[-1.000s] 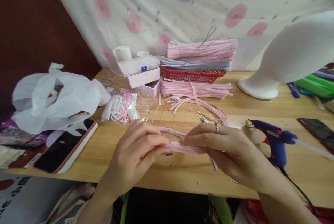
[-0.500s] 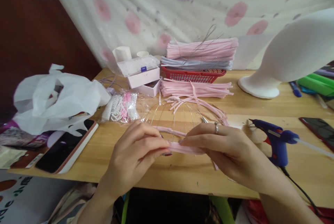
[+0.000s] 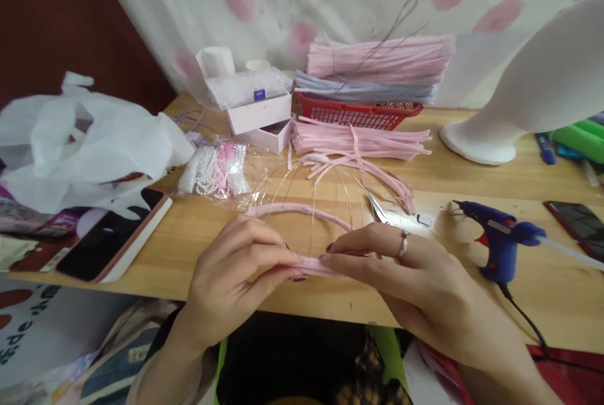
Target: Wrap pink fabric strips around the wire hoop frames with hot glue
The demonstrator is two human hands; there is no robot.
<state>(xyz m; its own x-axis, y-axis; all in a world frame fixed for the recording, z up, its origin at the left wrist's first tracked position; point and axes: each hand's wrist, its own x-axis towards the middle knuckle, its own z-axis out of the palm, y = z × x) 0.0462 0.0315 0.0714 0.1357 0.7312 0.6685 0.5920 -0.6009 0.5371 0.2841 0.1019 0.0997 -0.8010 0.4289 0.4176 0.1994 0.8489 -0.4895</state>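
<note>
The pink-wrapped wire frame [image 3: 302,209] is arching at the center of the picture, near the table's [image 3: 184,241] front edge. The left hand [image 3: 238,285] and right hand [image 3: 415,279] are pinching its near rim in a fingertip grip. Wood is showing leftward up to a phone [image 3: 113,235]; scissors [image 3: 377,209] are lying just beyond the right hand, a glue gun [image 3: 503,241] farther right.

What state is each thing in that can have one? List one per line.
Frame, domed, pink-rimmed
Left hand, pinching frame
Right hand, pinching frame
Glue gun, lying flat, stick loaded
Left phone, screen dark
Right phone, screen dark
Lower box, open
Basket, heaped
Scissors, open or shut unclear
</note>
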